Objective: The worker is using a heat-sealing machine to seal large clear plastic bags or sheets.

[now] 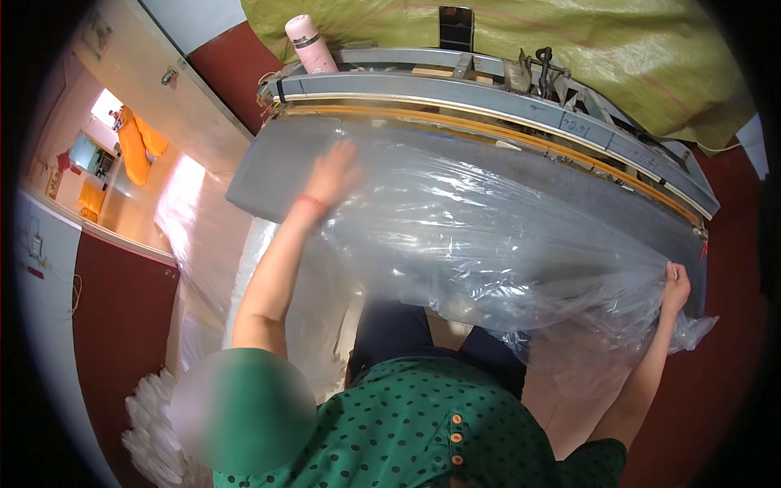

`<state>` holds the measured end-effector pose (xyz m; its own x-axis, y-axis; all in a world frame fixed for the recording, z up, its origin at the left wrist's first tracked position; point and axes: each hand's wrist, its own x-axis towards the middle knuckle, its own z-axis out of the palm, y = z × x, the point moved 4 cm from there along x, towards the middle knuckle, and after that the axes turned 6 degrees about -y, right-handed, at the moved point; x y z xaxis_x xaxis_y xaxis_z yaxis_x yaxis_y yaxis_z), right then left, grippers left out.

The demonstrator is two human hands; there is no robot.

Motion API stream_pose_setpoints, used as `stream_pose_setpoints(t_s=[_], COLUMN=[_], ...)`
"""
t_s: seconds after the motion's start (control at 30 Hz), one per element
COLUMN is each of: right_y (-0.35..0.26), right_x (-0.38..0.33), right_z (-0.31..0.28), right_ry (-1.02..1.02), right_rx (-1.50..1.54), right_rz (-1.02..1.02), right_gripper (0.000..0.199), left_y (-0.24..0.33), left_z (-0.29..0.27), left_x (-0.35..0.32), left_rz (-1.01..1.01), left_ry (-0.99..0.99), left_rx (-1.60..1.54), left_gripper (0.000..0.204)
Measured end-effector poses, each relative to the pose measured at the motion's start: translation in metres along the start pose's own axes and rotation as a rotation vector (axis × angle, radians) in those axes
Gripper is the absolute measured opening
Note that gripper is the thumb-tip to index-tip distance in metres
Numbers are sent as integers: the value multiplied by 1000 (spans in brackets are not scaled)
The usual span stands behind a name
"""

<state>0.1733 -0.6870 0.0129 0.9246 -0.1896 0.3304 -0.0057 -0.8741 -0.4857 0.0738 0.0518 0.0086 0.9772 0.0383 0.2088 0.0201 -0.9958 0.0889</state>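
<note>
A wide sheet of clear plastic film (pixel 455 220) lies over the grey work surface (pixel 285 154) of a long bench machine, wrinkled and shiny. My left hand (pixel 333 175), blurred by motion, is over the sheet's left part with its fingers stretched out. A red band circles that wrist. At the far right, my right hand (pixel 675 286) pinches the film's edge and draws it into taut folds. Loose film hangs past the bench's near edge, above my lap.
Behind the surface runs a metal frame (pixel 504 81) with an orange strip (pixel 488 124). A pink bottle (pixel 311 45) and a dark phone (pixel 455 28) stand at the back by a yellow-green sheet (pixel 618 57). Bundled clear plastic (pixel 159 423) lies lower left, below an open door (pixel 163 73).
</note>
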Motion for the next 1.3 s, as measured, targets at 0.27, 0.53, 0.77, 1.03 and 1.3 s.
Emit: stream_pose_setpoints(t_s=[0.27, 0.53, 0.77, 1.03, 1.3], right_y=[16, 79, -3, -5, -16], right_x=[5, 43, 113, 126, 120], right_z=[3, 26, 85, 95, 79], right_ry=[3, 266, 301, 386, 418], right_rx=[126, 806, 588, 774, 846], right_rz=[37, 96, -43, 28, 211], right_gripper=[23, 21, 21, 14, 12], left_y=[-39, -13, -96, -105, -118], left_z=[-5, -3, 19, 35, 36], left_x=[41, 57, 77, 106, 100], left_rz=[-298, -482, -590, -601, -838], left_ry=[519, 760, 825, 731, 993], left_rx=[-139, -499, -511, -677, -851], left_gripper=[25, 17, 19, 20, 16])
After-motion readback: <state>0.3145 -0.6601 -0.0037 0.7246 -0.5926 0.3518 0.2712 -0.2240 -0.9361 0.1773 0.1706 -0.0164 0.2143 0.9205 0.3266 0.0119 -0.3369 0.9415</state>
